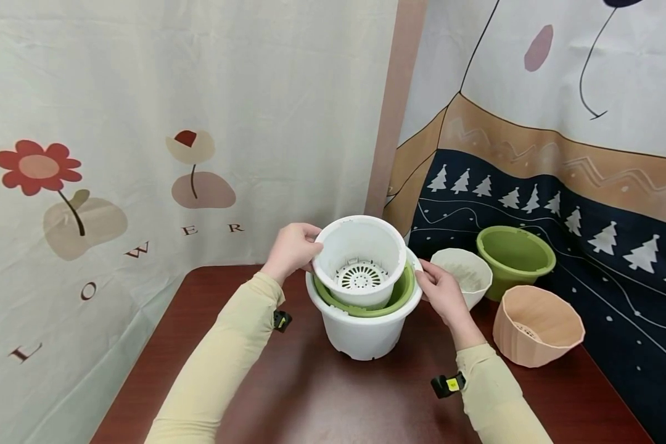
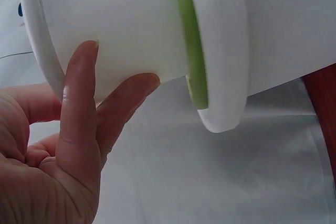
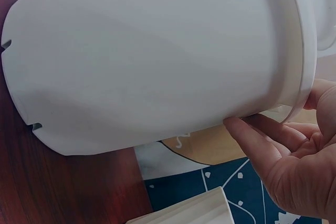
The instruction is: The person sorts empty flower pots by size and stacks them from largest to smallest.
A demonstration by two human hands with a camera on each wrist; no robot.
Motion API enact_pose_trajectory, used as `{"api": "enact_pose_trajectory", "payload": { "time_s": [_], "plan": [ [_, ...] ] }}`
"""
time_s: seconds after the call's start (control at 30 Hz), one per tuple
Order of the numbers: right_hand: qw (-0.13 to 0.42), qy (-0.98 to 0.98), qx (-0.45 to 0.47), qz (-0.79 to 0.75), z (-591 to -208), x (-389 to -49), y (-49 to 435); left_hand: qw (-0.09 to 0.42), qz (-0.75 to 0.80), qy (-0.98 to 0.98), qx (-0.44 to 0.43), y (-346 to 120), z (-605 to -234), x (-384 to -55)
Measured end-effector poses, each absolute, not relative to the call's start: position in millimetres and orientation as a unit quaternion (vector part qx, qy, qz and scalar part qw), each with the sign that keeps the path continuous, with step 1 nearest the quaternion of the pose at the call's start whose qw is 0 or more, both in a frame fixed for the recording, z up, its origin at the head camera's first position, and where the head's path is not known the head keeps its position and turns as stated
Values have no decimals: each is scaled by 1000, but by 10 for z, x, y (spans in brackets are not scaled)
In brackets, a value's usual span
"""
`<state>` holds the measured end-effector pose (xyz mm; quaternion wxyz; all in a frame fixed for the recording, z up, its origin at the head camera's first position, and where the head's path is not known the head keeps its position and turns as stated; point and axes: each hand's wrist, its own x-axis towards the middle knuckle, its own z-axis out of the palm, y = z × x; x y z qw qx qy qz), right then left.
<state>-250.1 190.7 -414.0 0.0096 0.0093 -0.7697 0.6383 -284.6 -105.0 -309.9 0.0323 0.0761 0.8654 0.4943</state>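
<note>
My left hand (image 1: 293, 250) pinches the rim of a smaller white flowerpot (image 1: 361, 237) with a slotted drainage base. That pot sits tilted inside a green flowerpot (image 1: 402, 290), which is nested in a larger white flowerpot (image 1: 363, 336) on the table. In the left wrist view, the fingers (image 2: 79, 93) lie along the small pot's outer wall, just under its rim. My right hand (image 1: 444, 290) grips the large white pot's rim on the right side. The right wrist view shows the fingers (image 3: 257, 145) beneath that rim, against the wall.
Right of the stack stand a faceted white flowerpot (image 1: 466, 271), another green flowerpot (image 1: 516, 253) and a peach ribbed flowerpot (image 1: 538, 327). They share the dark red table (image 1: 300, 394). Printed curtains (image 1: 288, 111) hang behind and along the right side.
</note>
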Motion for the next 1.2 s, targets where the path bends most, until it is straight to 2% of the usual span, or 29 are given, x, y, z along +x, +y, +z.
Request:
{"api": "enact_pose_trajectory", "payload": {
  "time_s": [1.2],
  "plan": [
    [15, -776, 7, 631, -4171, -2526, 1918, 20, 427, 903, 49, -850, -3330, -2919]
  ]
}}
